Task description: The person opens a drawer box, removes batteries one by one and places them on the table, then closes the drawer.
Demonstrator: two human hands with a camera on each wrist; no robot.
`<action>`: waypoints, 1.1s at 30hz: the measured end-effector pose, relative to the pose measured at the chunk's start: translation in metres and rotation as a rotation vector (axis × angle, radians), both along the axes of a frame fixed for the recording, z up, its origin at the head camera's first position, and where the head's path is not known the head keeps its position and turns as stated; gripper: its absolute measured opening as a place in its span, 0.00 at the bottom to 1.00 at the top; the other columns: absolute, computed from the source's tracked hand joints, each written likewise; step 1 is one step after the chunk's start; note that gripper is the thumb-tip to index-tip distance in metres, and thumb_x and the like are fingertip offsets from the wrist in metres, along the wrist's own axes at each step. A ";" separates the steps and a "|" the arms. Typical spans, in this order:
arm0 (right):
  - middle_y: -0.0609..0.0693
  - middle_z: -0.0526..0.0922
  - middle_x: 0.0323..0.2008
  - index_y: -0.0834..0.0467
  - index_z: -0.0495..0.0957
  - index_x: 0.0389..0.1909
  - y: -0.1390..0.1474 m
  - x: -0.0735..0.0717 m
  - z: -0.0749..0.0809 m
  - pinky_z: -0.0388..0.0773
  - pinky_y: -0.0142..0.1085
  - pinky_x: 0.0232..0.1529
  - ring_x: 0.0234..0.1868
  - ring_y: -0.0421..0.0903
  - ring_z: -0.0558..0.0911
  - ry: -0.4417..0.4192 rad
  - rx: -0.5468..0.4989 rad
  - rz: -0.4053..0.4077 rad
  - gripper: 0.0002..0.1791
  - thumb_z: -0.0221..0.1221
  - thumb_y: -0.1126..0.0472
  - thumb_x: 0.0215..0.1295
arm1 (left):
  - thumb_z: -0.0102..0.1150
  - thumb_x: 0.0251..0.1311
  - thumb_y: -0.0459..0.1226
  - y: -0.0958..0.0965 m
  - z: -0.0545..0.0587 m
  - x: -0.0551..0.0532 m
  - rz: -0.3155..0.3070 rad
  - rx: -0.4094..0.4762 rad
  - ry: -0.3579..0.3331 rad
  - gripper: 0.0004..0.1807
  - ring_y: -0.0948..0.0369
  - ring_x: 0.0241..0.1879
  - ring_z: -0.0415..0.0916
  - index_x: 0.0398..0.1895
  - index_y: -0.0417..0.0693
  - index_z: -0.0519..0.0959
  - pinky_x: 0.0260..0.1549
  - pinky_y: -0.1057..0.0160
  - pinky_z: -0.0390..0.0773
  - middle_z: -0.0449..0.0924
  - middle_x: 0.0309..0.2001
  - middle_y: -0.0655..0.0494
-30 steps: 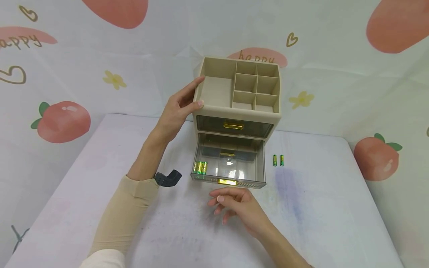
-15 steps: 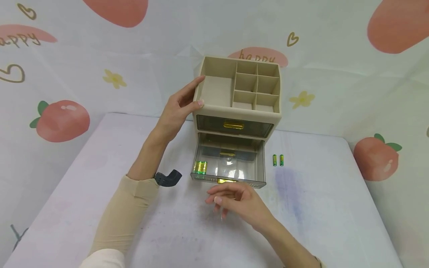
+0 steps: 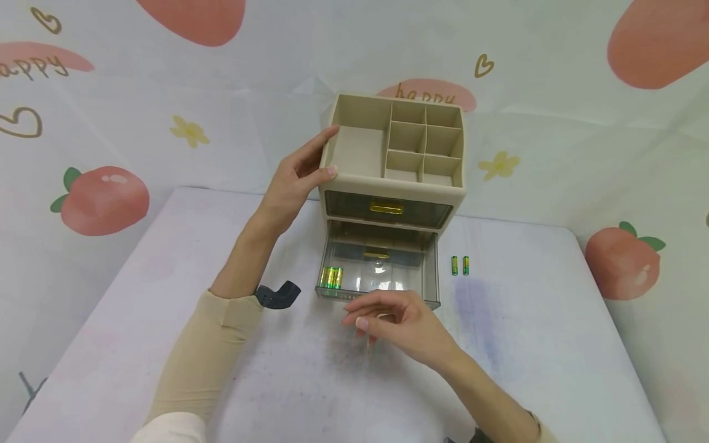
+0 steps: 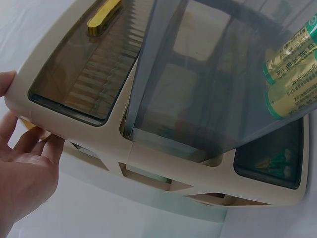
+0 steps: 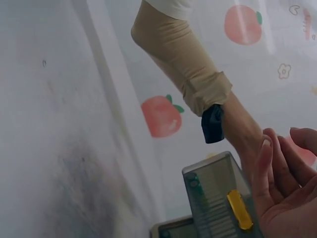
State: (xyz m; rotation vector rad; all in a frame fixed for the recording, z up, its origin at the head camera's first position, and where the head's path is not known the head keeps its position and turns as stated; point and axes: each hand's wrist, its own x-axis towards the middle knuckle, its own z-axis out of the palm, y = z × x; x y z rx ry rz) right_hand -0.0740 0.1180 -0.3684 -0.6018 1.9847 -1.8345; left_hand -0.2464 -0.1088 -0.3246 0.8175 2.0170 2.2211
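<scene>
A beige desk organizer point(image 3: 392, 184) with smoky see-through drawers stands at the back of the table. My left hand point(image 3: 290, 187) grips its upper left side, thumb on the front corner and index finger at the left rim. Below the top drawer, another drawer point(image 3: 410, 274) is pulled out. Several green and gold batteries point(image 3: 332, 277) stand side by side in its front left corner, seen large in the left wrist view. My right hand point(image 3: 401, 323), fingers loosely bent and holding nothing, hovers at the drawer's front and hides the gold handle point(image 5: 239, 209) in the head view.
Two more batteries point(image 3: 460, 265) lie on the table to the right of the organizer. Its top tray point(image 3: 360, 151) is split into several compartments. A printed white cloth backdrop point(image 3: 249, 135) rises right behind the organizer. A dark wrist mount point(image 3: 278, 295) sticks out from the left forearm.
My right hand has risen from below the pulled-out drawer to its front edge, now covering the gold handle. The left hand, organizer and batteries have stayed in place.
</scene>
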 end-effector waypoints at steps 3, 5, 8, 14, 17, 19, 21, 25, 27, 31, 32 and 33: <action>0.55 0.88 0.41 0.58 0.84 0.49 0.001 -0.004 0.003 0.81 0.38 0.32 0.32 0.47 0.84 0.029 0.012 0.007 0.11 0.60 0.65 0.69 | 0.55 0.68 0.30 -0.001 0.000 -0.001 0.002 0.004 0.001 0.33 0.54 0.70 0.61 0.76 0.50 0.63 0.64 0.57 0.67 0.58 0.75 0.51; 0.56 0.88 0.41 0.59 0.84 0.49 0.001 -0.007 0.005 0.82 0.39 0.34 0.32 0.47 0.84 0.044 0.013 0.010 0.11 0.60 0.65 0.68 | 0.55 0.67 0.30 -0.001 0.000 -0.001 0.003 0.005 0.002 0.33 0.54 0.70 0.62 0.76 0.50 0.63 0.64 0.57 0.67 0.58 0.75 0.51; 0.56 0.87 0.42 0.60 0.84 0.49 0.001 -0.010 0.007 0.83 0.41 0.36 0.35 0.48 0.84 0.043 0.006 0.011 0.11 0.60 0.66 0.68 | 0.55 0.68 0.30 -0.001 0.000 -0.001 0.001 0.003 0.004 0.33 0.54 0.70 0.61 0.76 0.50 0.63 0.64 0.57 0.66 0.58 0.75 0.51; 0.54 0.88 0.42 0.61 0.83 0.50 0.002 -0.016 0.012 0.83 0.40 0.35 0.37 0.48 0.84 0.018 0.013 0.011 0.12 0.60 0.66 0.68 | 0.55 0.68 0.29 0.001 -0.002 0.000 -0.011 0.023 0.011 0.33 0.53 0.70 0.61 0.75 0.50 0.63 0.64 0.58 0.66 0.59 0.75 0.50; 0.53 0.88 0.42 0.61 0.83 0.50 0.003 -0.019 0.015 0.83 0.41 0.36 0.38 0.49 0.85 0.024 0.019 0.007 0.12 0.60 0.66 0.68 | 0.55 0.68 0.30 0.001 -0.002 0.000 -0.009 0.022 0.022 0.32 0.53 0.70 0.62 0.75 0.52 0.64 0.63 0.58 0.67 0.60 0.75 0.50; 0.53 0.88 0.42 0.62 0.83 0.50 0.003 -0.021 0.017 0.83 0.41 0.38 0.39 0.49 0.85 0.034 0.022 0.007 0.12 0.60 0.66 0.68 | 0.56 0.68 0.30 0.001 -0.002 0.001 -0.006 0.017 0.024 0.32 0.54 0.70 0.63 0.75 0.52 0.64 0.63 0.58 0.67 0.60 0.75 0.50; 0.53 0.88 0.42 0.62 0.83 0.50 0.002 -0.023 0.018 0.83 0.41 0.38 0.39 0.50 0.86 0.059 0.030 0.011 0.12 0.60 0.67 0.68 | 0.56 0.68 0.31 0.001 -0.002 0.001 -0.003 0.012 0.025 0.32 0.54 0.69 0.63 0.75 0.53 0.64 0.63 0.58 0.67 0.60 0.74 0.50; 0.51 0.88 0.41 0.60 0.84 0.49 0.002 -0.029 0.020 0.83 0.39 0.37 0.40 0.51 0.85 0.110 0.053 0.009 0.11 0.61 0.67 0.67 | 0.56 0.68 0.31 0.000 -0.002 0.001 -0.001 0.011 0.023 0.32 0.54 0.69 0.63 0.75 0.53 0.64 0.63 0.58 0.67 0.60 0.75 0.51; 0.52 0.88 0.41 0.58 0.85 0.48 0.001 -0.031 0.020 0.83 0.39 0.37 0.40 0.51 0.85 0.123 0.066 0.003 0.11 0.61 0.66 0.67 | 0.56 0.68 0.31 0.000 -0.002 0.000 -0.002 0.013 0.021 0.32 0.53 0.69 0.63 0.75 0.53 0.64 0.63 0.58 0.67 0.60 0.75 0.51; 0.54 0.88 0.42 0.57 0.85 0.49 0.001 -0.036 0.022 0.83 0.41 0.37 0.39 0.54 0.86 0.114 0.087 -0.004 0.11 0.62 0.64 0.67 | 0.55 0.68 0.30 0.000 -0.002 0.000 -0.003 0.016 0.023 0.32 0.53 0.70 0.62 0.75 0.53 0.64 0.63 0.58 0.67 0.60 0.75 0.51; 0.55 0.88 0.42 0.57 0.84 0.49 0.001 -0.037 0.022 0.83 0.40 0.36 0.39 0.56 0.86 0.112 0.092 -0.003 0.11 0.62 0.64 0.67 | 0.55 0.68 0.30 0.000 -0.002 0.000 -0.002 0.016 0.024 0.32 0.54 0.70 0.62 0.75 0.53 0.64 0.64 0.58 0.67 0.60 0.75 0.51; 0.55 0.88 0.42 0.57 0.84 0.49 0.001 -0.038 0.022 0.82 0.39 0.35 0.38 0.57 0.85 0.116 0.103 -0.005 0.11 0.63 0.63 0.67 | 0.55 0.68 0.30 0.000 -0.002 0.000 0.000 0.015 0.026 0.32 0.54 0.70 0.62 0.75 0.53 0.64 0.64 0.58 0.66 0.60 0.75 0.51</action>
